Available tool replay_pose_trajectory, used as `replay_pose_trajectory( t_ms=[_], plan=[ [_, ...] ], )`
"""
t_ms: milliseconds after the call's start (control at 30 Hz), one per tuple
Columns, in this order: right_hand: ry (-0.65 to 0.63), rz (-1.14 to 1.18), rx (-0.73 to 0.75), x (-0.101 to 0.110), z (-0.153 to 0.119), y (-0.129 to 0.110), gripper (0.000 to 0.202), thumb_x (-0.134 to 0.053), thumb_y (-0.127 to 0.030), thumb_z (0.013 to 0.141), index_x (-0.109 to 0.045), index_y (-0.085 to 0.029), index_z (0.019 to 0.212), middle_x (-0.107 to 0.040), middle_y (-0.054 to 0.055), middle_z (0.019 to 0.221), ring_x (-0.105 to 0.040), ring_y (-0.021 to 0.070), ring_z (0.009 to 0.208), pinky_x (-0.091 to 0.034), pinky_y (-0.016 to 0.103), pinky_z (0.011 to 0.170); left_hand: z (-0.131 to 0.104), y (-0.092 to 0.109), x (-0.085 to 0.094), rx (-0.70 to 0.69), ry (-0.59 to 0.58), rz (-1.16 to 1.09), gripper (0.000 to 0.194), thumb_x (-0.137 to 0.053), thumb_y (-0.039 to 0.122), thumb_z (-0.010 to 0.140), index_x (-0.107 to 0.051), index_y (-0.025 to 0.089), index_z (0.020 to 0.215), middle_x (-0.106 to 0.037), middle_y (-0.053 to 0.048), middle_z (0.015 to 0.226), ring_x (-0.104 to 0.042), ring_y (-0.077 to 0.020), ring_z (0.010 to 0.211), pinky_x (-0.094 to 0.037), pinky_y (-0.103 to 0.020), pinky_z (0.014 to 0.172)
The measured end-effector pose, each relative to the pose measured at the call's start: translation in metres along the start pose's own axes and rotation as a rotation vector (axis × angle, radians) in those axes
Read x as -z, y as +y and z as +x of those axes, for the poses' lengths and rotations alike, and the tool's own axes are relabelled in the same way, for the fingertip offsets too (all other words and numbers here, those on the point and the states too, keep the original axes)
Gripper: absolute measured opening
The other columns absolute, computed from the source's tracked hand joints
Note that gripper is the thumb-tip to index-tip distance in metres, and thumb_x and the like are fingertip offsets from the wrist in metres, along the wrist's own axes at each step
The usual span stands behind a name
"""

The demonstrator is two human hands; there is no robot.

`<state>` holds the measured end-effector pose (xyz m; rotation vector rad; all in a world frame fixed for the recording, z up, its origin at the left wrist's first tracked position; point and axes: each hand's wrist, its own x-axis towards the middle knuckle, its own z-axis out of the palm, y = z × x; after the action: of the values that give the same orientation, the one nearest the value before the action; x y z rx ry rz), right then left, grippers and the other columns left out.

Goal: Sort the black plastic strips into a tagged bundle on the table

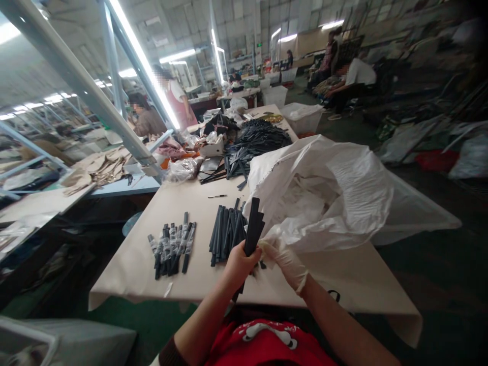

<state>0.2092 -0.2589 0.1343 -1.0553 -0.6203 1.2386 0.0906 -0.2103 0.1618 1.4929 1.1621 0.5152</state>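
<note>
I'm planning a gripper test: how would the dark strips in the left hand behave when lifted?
The dark strips are probably fairly stiff, standing straight above the left hand. They may slip against one another, since their top ends sit staggered. They're likely light, being thin and flat.

From the wearer's head, one view looks forward and down across the nearby table [186, 203].

- The black strips [254, 226] in my left hand [242, 263] look matt and smooth; cloth or leather, I cannot tell.
- My right hand [286, 260] wears a thin, wrinkled, rubbery glove [292, 268].
- White sack [358, 188]: creased plastic, faintly glossy.
- Table covering [186, 199]: smooth, matt.
- Clear bag [183, 169]: crumpled, shiny plastic.
- Slanting post [84, 79]: smooth metal.
</note>
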Motion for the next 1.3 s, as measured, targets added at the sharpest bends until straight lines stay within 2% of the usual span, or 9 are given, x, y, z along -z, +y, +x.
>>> replay_pose_trajectory(
  t_ms=[100,200,300,400,633,733,933,1100,1300],
  plan=[
    [-0.059,0.097,-0.126,0.008,0.001,-0.001,0.028,-0.071,-0.042,0.062,-0.063,-0.016,0.066,-0.059,-0.001,0.061,-0.050,0.0113,0.055,-0.039,0.025,0.053,0.000,-0.003,0.001,-0.055,-0.015,0.051,0.025,-0.055,0.039,0.071,-0.048,0.016,0.074,-0.041,0.008,0.049,-0.033,-0.0034,0.038,-0.025,-0.016,0.036],
    [0.040,0.290,-0.206,0.019,0.007,-0.006,0.027,-0.071,-0.042,0.062,-0.060,-0.017,0.063,-0.052,-0.004,0.052,-0.045,0.0082,0.047,-0.037,0.023,0.048,-0.010,-0.005,0.005,-0.061,-0.075,0.029,0.024,-0.044,0.041,0.078,-0.042,0.018,0.076,-0.039,0.010,0.046,-0.032,-0.0034,0.033,-0.025,-0.016,0.034],
    [0.151,0.417,-0.183,0.027,0.015,-0.014,0.030,-0.073,-0.040,0.061,-0.054,-0.017,0.057,-0.045,-0.007,0.048,-0.030,0.0035,0.039,-0.029,0.020,0.039,-0.024,-0.002,0.008,-0.041,-0.100,0.029,0.023,-0.040,0.041,0.079,-0.041,0.018,0.075,-0.042,0.009,0.044,-0.035,-0.0044,0.033,-0.027,-0.016,0.035],
    [0.154,0.470,-0.195,0.030,0.019,-0.018,0.033,-0.074,-0.042,0.058,-0.053,-0.017,0.057,-0.050,-0.006,0.055,-0.027,0.0023,0.039,-0.027,0.019,0.038,-0.033,0.002,0.008,-0.021,-0.085,0.043,0.025,-0.043,0.041,0.077,-0.043,0.017,0.072,-0.046,0.006,0.045,-0.040,-0.0052,0.037,-0.029,-0.016,0.037],
    [0.116,0.380,-0.215,0.025,0.015,-0.017,0.029,-0.072,-0.044,0.060,-0.059,-0.018,0.066,-0.049,-0.005,0.053,-0.038,0.0056,0.044,-0.032,0.020,0.042,-0.023,-0.002,0.002,0.045,-0.125,-0.082,0.030,-0.052,0.045,0.073,-0.043,0.017,0.078,-0.050,0.007,0.052,-0.037,-0.0031,0.031,-0.027,-0.015,0.030],
    [0.038,0.373,-0.151,0.026,0.012,-0.022,0.026,-0.075,-0.036,0.058,-0.059,-0.019,0.068,-0.047,-0.006,0.052,-0.036,0.0056,0.043,-0.030,0.021,0.041,-0.021,-0.007,0.003,0.056,-0.132,-0.088,0.032,-0.053,0.046,0.073,-0.043,0.016,0.079,-0.049,0.007,0.052,-0.035,-0.0021,0.031,-0.025,-0.014,0.029],
    [-0.008,0.381,-0.135,0.031,0.008,-0.027,0.037,-0.073,-0.044,0.060,-0.047,-0.018,0.053,-0.035,-0.007,0.047,-0.023,0.0040,0.041,-0.023,0.021,0.039,-0.023,0.001,0.005,0.051,-0.118,-0.070,0.033,-0.052,0.048,0.072,-0.043,0.016,0.077,-0.049,0.007,0.051,-0.034,-0.0020,0.031,-0.024,-0.014,0.030],
    [-0.032,0.309,-0.170,0.033,0.005,-0.024,0.036,-0.068,-0.049,0.063,-0.051,-0.018,0.054,-0.039,-0.006,0.046,-0.030,0.0059,0.042,-0.028,0.022,0.041,-0.021,0.006,0.002,0.046,-0.166,-0.063,0.030,-0.052,0.045,0.073,-0.044,0.016,0.076,-0.049,0.007,0.052,-0.035,-0.0019,0.032,-0.025,-0.014,0.031],
    [-0.100,0.154,-0.141,0.044,0.008,-0.026,0.023,-0.073,-0.036,0.059,-0.064,-0.017,0.069,-0.055,-0.003,0.062,-0.034,0.0035,0.044,-0.024,0.020,0.040,-0.016,0.005,0.012,0.023,-0.092,0.091,0.025,-0.050,0.041,0.074,-0.045,0.016,0.074,-0.051,0.006,0.052,-0.036,-0.0030,0.032,-0.024,-0.015,0.031]
  ],
)
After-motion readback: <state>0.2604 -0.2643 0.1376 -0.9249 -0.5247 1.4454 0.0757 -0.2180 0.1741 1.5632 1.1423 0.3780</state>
